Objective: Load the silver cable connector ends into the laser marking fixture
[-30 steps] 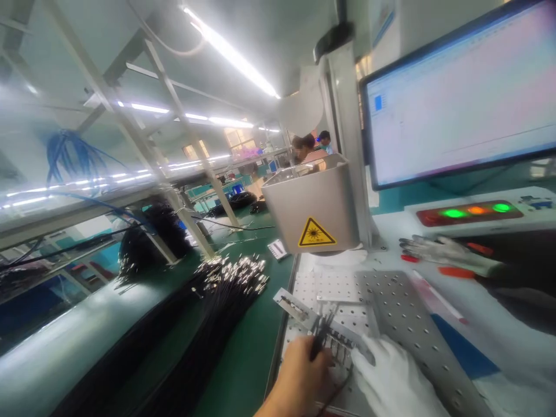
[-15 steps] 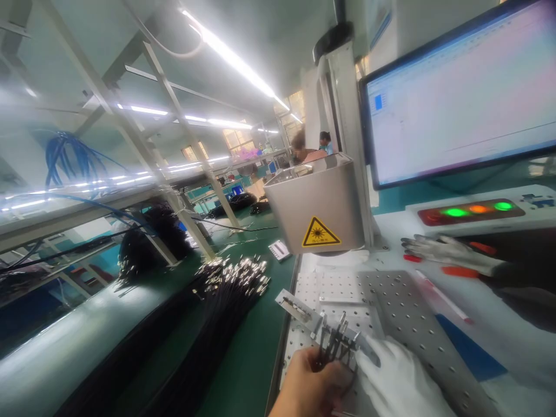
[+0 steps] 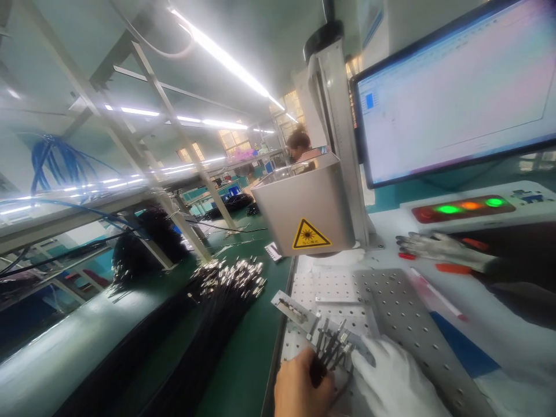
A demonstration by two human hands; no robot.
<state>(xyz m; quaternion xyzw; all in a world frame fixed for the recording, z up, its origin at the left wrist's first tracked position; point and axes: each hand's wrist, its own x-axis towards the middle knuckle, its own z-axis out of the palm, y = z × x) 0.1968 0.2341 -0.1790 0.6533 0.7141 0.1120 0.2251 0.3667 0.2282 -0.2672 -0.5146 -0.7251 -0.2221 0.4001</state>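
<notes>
Near the left edge of the perforated plate (image 3: 403, 315), bare left hand (image 3: 299, 382) closed round fanned metal-tipped black cables (image 3: 332, 349), gloved right hand (image 3: 393, 370) half-curled at the metal fixture (image 3: 299, 313), grip unclear; loosening could spill cables, a nudge skew the fixture.

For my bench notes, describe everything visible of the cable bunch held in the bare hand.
The cable bunch is several thin black cables with silvery, metal-looking tips; blur hides the count. The bare left hand holds it and hides part of the cables. The tips fan out, pointing forward, away from that hand, with a grey metal strip behind them in the view. The gloved right hand is close beside; whether it or the strip touches the bunch is unclear.
</notes>
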